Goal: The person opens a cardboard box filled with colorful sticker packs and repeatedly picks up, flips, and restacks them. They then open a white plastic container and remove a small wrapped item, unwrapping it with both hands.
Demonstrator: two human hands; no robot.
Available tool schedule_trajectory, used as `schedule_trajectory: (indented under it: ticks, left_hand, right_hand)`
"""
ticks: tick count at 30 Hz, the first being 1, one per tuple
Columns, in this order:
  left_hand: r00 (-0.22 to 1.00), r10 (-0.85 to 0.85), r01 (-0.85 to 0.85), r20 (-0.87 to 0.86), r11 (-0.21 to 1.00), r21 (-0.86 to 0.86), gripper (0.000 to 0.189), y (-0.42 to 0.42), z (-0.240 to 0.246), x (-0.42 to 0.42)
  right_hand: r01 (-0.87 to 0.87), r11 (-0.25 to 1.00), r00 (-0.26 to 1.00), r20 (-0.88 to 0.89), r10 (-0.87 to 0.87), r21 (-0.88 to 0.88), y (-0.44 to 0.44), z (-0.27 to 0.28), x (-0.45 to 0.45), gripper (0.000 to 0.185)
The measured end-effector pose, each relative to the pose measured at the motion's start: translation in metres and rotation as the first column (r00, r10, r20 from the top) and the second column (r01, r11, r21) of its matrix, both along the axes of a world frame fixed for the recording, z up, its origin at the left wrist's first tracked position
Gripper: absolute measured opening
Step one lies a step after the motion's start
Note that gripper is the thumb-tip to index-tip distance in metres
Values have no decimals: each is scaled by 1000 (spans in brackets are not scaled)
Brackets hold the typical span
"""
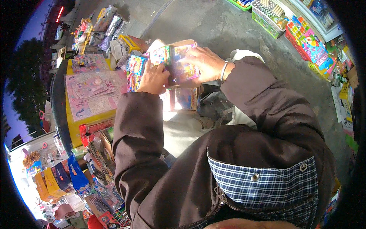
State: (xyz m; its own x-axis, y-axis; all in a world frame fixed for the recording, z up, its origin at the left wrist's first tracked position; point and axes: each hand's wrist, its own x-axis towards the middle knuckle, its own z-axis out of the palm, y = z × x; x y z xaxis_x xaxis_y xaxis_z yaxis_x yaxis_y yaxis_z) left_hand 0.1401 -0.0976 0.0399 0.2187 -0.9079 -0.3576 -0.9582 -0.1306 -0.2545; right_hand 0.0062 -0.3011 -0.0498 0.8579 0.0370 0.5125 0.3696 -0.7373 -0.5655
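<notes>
My left hand (154,77) rests with bent fingers at the left part of a cardboard box (183,84) of colourful packets, beside small printed packets (136,65) at its left. My right hand (204,63), with a bracelet at the wrist, lies over the box's right side, thumb and fingers on a brightly printed packet (187,70). Whether either hand grips anything cannot be told. Just below, nearer my body, sits another box of printed packs (186,98), partly in bright light.
Pink sticker sheets (95,88) lie on a yellow table (75,128) to the left. Boxed and bagged goods (108,25) stand beyond. Down left are blue and yellow boxes (77,173). At the upper right, a green basket (267,23) and a red basket (296,43) stand on the ground.
</notes>
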Motion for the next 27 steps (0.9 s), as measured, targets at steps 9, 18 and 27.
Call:
schedule_trajectory:
  ticks: [9,18,27]
  left_hand:
    - [997,30,-32,-76,999,-16,37,8,5,6]
    - [993,38,-41,-109,999,-30,31,3,9,1]
    - [992,61,-61,-109,998,5,32,-3,4,-2]
  right_hand:
    - [-36,999,999,37,35,35,12,-9,3,60]
    - [19,998,1000,20,-18,-59,18,-16,4,62]
    - [37,998,999,28,-36,-47,16,-16,3,63]
